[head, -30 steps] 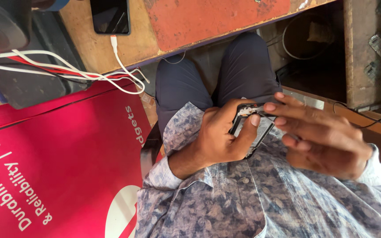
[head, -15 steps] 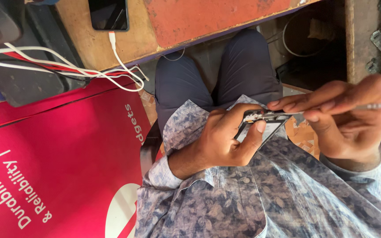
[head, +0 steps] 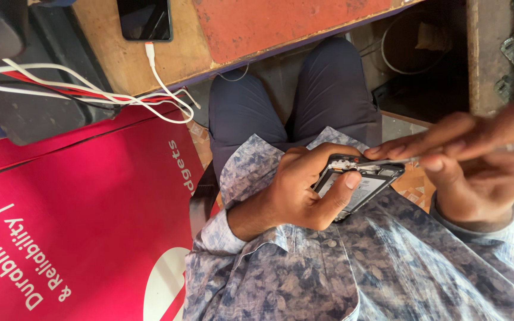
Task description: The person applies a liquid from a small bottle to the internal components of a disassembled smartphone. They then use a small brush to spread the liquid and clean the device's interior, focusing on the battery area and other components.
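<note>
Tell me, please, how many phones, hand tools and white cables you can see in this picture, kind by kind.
Phones: 2, the opened phone held in the left hand, and the black phone on the wooden bench.
Hand tools: 1, the thin metal tool in the right hand.
White cables: at least 2, tangled.
Total: at least 5.

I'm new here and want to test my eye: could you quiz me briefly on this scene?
1. True or false: the left hand holds an opened phone.
2. What does the right hand hold? A) a thin metal tool B) a hammer C) a cup
3. What is plugged into the black phone on the bench?

Key:
1. True
2. A
3. A white cable
</note>
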